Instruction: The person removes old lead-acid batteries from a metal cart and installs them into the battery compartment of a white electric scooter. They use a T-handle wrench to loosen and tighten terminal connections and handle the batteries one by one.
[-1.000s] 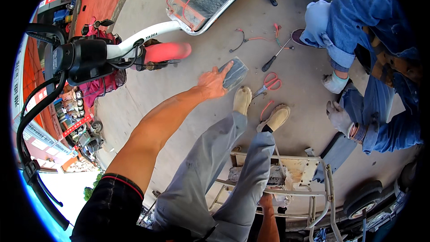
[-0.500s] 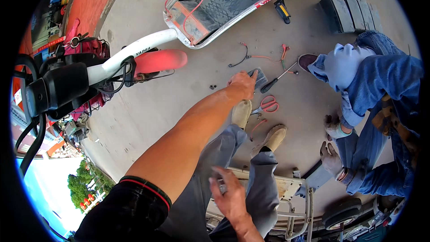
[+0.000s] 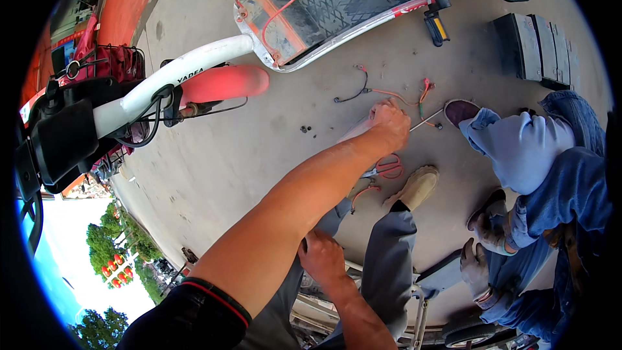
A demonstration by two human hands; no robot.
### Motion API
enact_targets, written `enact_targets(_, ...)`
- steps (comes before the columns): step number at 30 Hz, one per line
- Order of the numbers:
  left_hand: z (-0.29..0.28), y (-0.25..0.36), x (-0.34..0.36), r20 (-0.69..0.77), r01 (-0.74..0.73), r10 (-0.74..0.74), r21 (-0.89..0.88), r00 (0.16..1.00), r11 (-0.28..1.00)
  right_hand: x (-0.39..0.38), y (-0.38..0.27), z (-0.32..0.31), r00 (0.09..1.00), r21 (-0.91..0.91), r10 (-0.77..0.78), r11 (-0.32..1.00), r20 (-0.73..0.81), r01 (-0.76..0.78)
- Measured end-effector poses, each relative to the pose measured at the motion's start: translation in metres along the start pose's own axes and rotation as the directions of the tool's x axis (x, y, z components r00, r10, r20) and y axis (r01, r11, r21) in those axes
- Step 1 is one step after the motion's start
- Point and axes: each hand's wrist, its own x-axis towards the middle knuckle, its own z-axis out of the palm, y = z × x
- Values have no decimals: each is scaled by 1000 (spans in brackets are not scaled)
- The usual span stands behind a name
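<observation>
My left hand [image 3: 389, 120] reaches out over the ground with curled fingers. Beside them a flat, translucent plastic piece [image 3: 355, 129] shows as a pale smear, apparently in the grip. A screwdriver's metal shaft [image 3: 429, 118] sticks out past the wrist; its handle is hidden behind the arm. Just below the forearm lie red-handled scissors [image 3: 389, 166], their blades partly covered. My right hand [image 3: 323, 258] is closed in front of my thigh, with a small dark bit showing at its fingers, too little to name.
Loose cables [image 3: 395, 95] lie beyond my left hand. A white scooter frame [image 3: 227, 48] spans the upper left. Several dark block-shaped batteries [image 3: 534, 48] stand at the upper right. A co-worker in denim [image 3: 551, 175] sits at the right, wearing gloves.
My left hand has moved right and the plastic piece has shifted out from its place near the screwdriver. My right hand has drawn up and its fingers have closed. The view has shifted slightly.
</observation>
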Motion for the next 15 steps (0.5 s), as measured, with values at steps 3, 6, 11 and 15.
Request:
enact_targets(3,6,-4,8,-43,-29,26,-73,999,997,4,-1,-3,995,-16,-89,996,42,89)
enact_targets(6,17,-28,-11,-163,-126,77,-318,984,940,1,1,-8,988,-11,-153,988,-17,153)
enact_targets(11,44,-75,-106,-301,-70,-156,-622,941,780,3,15,-12,990,-55,-99,993,96,104)
enact_targets(15,57,-89,-176,-4,133,-264,-858,964,497,8,3,-22,959,-152,-102,978,266,146)
